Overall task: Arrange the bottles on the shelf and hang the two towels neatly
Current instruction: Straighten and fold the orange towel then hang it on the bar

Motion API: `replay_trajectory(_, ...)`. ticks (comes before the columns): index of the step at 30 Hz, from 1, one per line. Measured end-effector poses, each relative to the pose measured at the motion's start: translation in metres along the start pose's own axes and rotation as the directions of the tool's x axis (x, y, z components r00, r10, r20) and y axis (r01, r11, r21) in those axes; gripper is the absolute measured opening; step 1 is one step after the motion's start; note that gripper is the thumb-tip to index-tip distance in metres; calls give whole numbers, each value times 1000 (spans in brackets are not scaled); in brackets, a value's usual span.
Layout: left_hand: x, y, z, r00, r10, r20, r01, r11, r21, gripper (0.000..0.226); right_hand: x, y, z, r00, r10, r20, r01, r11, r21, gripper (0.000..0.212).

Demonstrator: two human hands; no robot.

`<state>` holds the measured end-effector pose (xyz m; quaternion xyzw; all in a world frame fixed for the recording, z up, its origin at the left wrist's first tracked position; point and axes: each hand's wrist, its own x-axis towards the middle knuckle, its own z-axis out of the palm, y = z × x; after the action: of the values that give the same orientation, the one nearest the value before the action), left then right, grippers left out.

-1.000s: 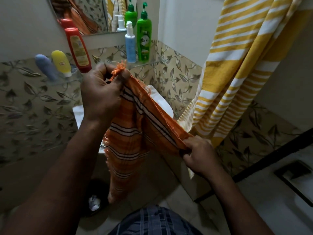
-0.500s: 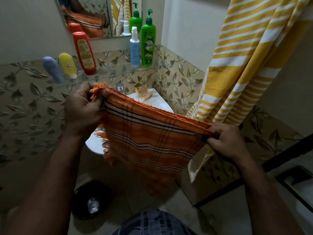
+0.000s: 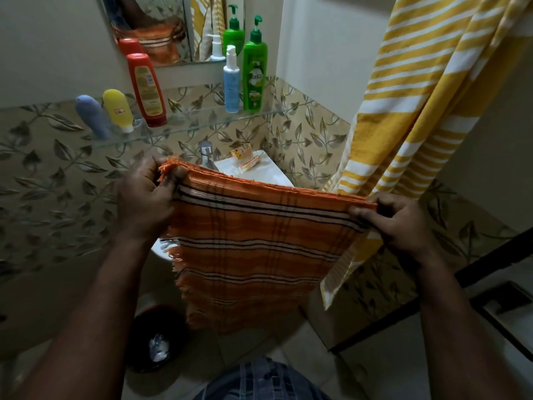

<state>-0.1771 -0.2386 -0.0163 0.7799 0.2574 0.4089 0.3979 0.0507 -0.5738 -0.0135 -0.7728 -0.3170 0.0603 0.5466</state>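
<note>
I hold the orange cotton towel with black and white stripes and frayed fringes (image 3: 253,246) stretched wide between my two hands, its folded top edge nearly level and the rest hanging down in front of the white basin (image 3: 261,173). My left hand (image 3: 147,197) is clamped on the towel's top left corner, thumb and fingers pinching the fringed edge. My right hand (image 3: 399,223) pinches the top right corner, thumb on the near face and fingers curled behind. The yellow towel with white stripes (image 3: 418,105) hangs from above at the right, along the wall, and its lower end drops behind my right hand. On the glass shelf (image 3: 202,127) above the basin stand five bottles. At the left end are a grey-blue plastic tube (image 3: 92,116), a yellow tube on a white cap (image 3: 118,109) just beside it, and a tall red bottle with a yellow label (image 3: 147,90) next to that. Well apart from them, at the right end, a pale blue pump bottle (image 3: 231,82) stands just beside a taller green pump bottle (image 3: 255,73). A mirror (image 3: 173,24) is fixed above the shelf. A chrome tap (image 3: 206,155) and a small orange packet (image 3: 245,160) sit at the back of the basin, and a dark round bin (image 3: 157,339) stands on the floor below my left arm.
</note>
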Motion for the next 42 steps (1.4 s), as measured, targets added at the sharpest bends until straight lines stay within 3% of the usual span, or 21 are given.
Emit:
replay_trajectory(3, -2, -2, 3, 1000, 4, -4, -4, 1000, 10, 20, 3, 5, 4, 998, 31, -48, -28, 998, 64, 20)
replay_trajectory(7, -6, 1, 7, 1000, -4, -10, 4, 999, -39, 12, 7, 7, 14, 992, 30, -120, -16, 993, 115, 39)
replay_trajectory(11, -9, -4, 9, 999, 34, 2, -34, 997, -70, 16, 10, 11, 14, 982, 64, -179, -37, 988, 153, 31)
replay_trajectory(16, -15, -7, 8, 994, 94, 59, -85, 988, -131, 23, 11, 16, 20, 969, 71, -237, -55, 996, 77, 28)
replay_trajectory(20, -19, -12, 4, 952, 222, 211, -243, 967, 81, 37, 14, 25, 19, 942, 91, -323, -104, 994, -24, 39)
replay_trajectory(23, -20, -16, 5, 947, 160, 279, -214, 961, 177, 37, 15, 25, 19, 948, 110, -299, -128, 991, -45, 40)
replay_trajectory(27, -22, -2, 23, 963, 74, 260, -134, 966, 223, 35, 15, 23, 26, 942, 116, -316, -143, 988, -64, 33)
replay_trajectory(32, -37, 23, 63, 985, -145, 97, 123, 972, 202, 27, 18, 23, 60, 886, 156, -438, -222, 969, -106, 27)
replay_trajectory(34, -48, 30, 80, 980, -178, 86, 156, 964, 215, 30, 11, 18, 79, 876, 135, -463, -216, 968, -127, 26)
replay_trajectory(40, -81, 53, 117, 989, 42, 145, -61, 990, 127, 28, -15, -5, 131, 930, 128, -343, -148, 989, -32, 14)
replay_trajectory(42, -86, 57, 121, 990, 43, 132, -60, 990, 128, 29, -19, -13, 135, 944, 135, -302, -147, 989, -19, 5)
